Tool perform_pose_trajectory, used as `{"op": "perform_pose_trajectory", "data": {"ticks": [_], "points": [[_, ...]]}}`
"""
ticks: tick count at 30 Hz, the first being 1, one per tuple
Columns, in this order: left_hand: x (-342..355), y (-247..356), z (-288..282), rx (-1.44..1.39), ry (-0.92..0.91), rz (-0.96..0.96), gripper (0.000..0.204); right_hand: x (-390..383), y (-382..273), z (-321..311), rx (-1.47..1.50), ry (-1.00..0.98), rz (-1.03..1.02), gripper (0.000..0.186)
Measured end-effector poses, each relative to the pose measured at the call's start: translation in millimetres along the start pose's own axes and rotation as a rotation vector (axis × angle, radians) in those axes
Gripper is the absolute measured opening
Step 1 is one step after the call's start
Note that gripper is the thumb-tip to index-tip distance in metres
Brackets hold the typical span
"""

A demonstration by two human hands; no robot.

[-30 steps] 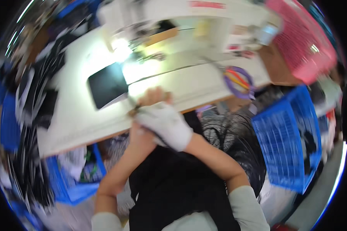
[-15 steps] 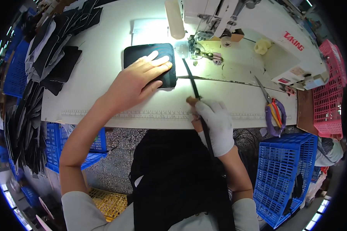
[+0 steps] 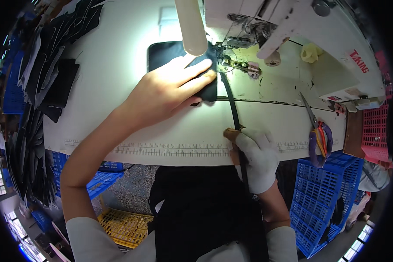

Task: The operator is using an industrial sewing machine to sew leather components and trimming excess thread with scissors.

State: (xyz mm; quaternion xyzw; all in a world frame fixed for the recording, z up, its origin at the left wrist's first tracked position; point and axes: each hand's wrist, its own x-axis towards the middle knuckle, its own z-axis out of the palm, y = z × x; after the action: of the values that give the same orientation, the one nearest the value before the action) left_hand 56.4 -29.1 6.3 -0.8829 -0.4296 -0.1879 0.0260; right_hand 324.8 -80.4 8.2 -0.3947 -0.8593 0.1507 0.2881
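Note:
My bare left hand (image 3: 168, 89) lies with its fingers stretched over a dark, round-cornered fabric panel (image 3: 160, 53), pressing it on the white sewing table. The panel's right edge is right beside the presser foot (image 3: 223, 59) of the sewing machine (image 3: 332, 65). From the foot a narrow black fabric strip (image 3: 231, 100) runs toward me and down over my lap. My right hand (image 3: 258, 157), in a white glove with brown-covered fingertips, is closed around this strip near the table's front edge. A pale lamp (image 3: 192, 32) hides part of the panel.
Scissors (image 3: 319, 135) with wrapped handles lie on the table at right. A printed ruler (image 3: 174, 150) runs along the front edge. Dark fabric pieces (image 3: 63, 43) pile up at far left. Blue crates (image 3: 323, 196) and a yellow crate (image 3: 126, 227) stand below; a pink basket (image 3: 375, 131) is at right.
My left hand has slid the panel rightward, up to the presser foot. My right hand keeps its grip on the strip. The whole view has shifted, with the table's front edge lower.

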Motion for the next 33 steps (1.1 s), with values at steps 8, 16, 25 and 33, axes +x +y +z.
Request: {"op": "perform_pose_trajectory", "data": {"ticks": [8,16,25,33], "points": [[23,8,-1,0.026,-0.03,0.031,0.045,-1,-3,5,-0.145,0.036,0.089,0.037],[28,12,-14,-0.071,-0.09,0.048,0.042,13,-10,-2,-0.104,-0.042,0.137,0.031],[18,-12,-3,-0.144,-0.02,0.144,0.036,26,-24,11,0.275,-0.009,0.395,0.031],[8,-17,11,-0.316,0.1,0.004,0.03,27,-23,33,-0.097,0.048,0.11,0.032]]}}
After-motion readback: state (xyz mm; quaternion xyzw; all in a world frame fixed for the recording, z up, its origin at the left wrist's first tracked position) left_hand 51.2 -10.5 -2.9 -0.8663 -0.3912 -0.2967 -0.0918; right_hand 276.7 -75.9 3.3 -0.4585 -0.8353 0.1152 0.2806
